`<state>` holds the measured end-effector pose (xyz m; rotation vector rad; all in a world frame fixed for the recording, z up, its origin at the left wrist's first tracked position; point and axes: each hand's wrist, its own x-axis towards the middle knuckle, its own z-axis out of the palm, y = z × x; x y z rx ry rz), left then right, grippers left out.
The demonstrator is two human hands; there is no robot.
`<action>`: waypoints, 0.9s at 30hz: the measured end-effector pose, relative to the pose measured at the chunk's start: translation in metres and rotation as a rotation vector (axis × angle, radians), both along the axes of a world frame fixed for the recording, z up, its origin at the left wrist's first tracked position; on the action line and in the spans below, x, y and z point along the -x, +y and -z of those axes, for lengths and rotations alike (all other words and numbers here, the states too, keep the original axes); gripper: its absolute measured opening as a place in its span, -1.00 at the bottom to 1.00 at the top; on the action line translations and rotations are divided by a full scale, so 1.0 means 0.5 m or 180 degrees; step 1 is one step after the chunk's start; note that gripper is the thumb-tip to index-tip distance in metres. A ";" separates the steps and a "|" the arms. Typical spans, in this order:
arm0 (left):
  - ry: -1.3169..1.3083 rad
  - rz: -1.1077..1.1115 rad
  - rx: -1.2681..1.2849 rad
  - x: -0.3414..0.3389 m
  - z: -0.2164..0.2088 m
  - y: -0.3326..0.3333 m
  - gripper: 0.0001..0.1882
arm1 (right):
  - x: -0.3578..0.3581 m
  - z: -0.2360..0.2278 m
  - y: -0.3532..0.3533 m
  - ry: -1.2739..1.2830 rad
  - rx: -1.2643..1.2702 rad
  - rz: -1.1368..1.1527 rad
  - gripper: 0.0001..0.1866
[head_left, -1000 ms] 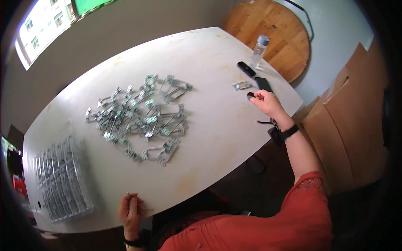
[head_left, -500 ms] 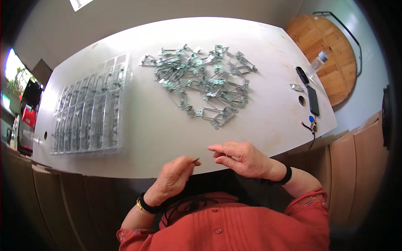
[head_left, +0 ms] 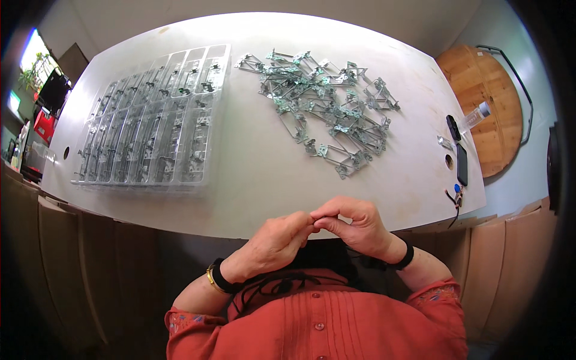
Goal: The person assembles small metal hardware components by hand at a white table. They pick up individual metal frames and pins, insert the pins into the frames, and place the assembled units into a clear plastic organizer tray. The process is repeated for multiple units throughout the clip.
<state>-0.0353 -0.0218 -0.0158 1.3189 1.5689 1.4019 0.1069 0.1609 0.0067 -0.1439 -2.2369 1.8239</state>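
My left hand (head_left: 273, 243) and right hand (head_left: 351, 225) meet fingertip to fingertip, grips pinched together, at the counter's (head_left: 258, 174) near edge; I cannot tell whether they pinch anything.

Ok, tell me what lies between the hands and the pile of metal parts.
Nothing visible. The left hand and right hand meet fingertip to fingertip at the near edge of the table; only bare tabletop separates them from the pile of metal parts. The clear tray sits off left.
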 end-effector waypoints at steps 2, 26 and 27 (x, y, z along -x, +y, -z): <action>-0.0087 -0.0037 0.0034 -0.001 0.001 0.002 -0.89 | 0.004 0.007 0.008 0.0032 -0.0354 -0.0044 -0.90; 0.1919 -0.0047 -0.2240 -0.038 -0.211 0.026 -0.58 | -0.040 0.107 0.055 -0.0572 0.0414 0.0913 -0.85; 0.1779 0.0046 -0.2096 -0.050 -0.215 0.030 -0.56 | -0.046 0.108 0.052 -0.0576 0.0471 0.0894 -0.85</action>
